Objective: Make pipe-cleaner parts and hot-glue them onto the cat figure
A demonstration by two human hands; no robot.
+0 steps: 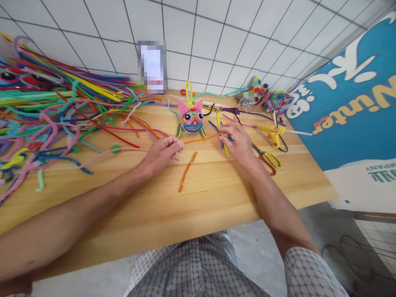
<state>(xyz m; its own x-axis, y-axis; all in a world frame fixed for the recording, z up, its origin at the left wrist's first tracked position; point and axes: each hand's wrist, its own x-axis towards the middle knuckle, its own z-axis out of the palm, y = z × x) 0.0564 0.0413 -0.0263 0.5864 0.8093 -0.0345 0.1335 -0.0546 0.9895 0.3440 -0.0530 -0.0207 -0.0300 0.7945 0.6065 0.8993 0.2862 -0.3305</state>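
An orange pipe cleaner stretches between my two hands above the wooden table. Its left end is pinched in my left hand, whose fingers are closed. My right hand has its fingers closed on the other end. Just behind the strand stands a face ornament with pink ears, googly eyes, a blue mouth and a yellow loop on top. A shorter orange pipe cleaner piece lies on the table in front of my hands. Blue and yellow pipe cleaner pieces lie by my right hand, partly hidden by it.
Many coloured pipe cleaners cover the table's left side. A phone-like screen leans on the tiled wall. Scissors and a yellow glue gun lie right of my right hand. Decorated ornaments stand at the back right.
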